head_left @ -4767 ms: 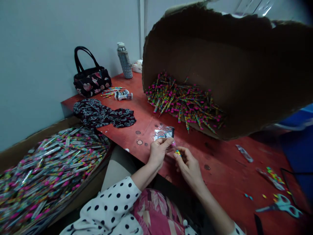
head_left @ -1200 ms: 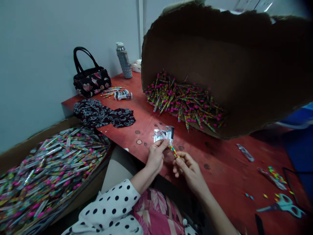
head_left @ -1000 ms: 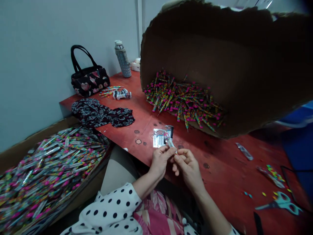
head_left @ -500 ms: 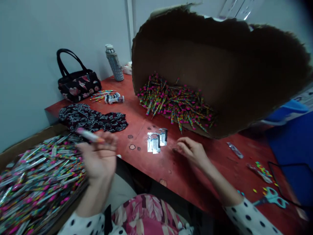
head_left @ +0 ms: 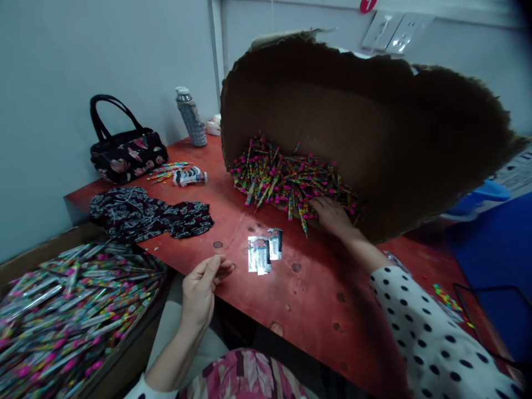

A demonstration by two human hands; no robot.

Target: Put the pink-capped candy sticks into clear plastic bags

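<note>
My right hand (head_left: 332, 216) reaches into the tipped cardboard box (head_left: 361, 127), its fingers at the pile of colourful pencils with pink ends (head_left: 282, 172); the fingertips are partly lost among them. By the table's front edge, my left hand (head_left: 201, 288) has its fingers curled together, and whether anything is between them cannot be made out. Several small silver packets (head_left: 261, 255) lie on the red table between my hands. A second box (head_left: 133, 332) at the lower left holds many pencils in clear wrappers (head_left: 70, 316).
At the back left are a flowered handbag (head_left: 128, 155), a bottle (head_left: 191, 116), loose pencils (head_left: 166, 170) and a small packet roll (head_left: 190, 177). A dark patterned cloth (head_left: 149, 213) lies in front. Yellow and green bits (head_left: 446, 297) are at the right.
The wrapped pencil has left my left hand, which moved from over the lower-left box to the table edge and closed its fingers. My right hand went from the table up into the tipped box.
</note>
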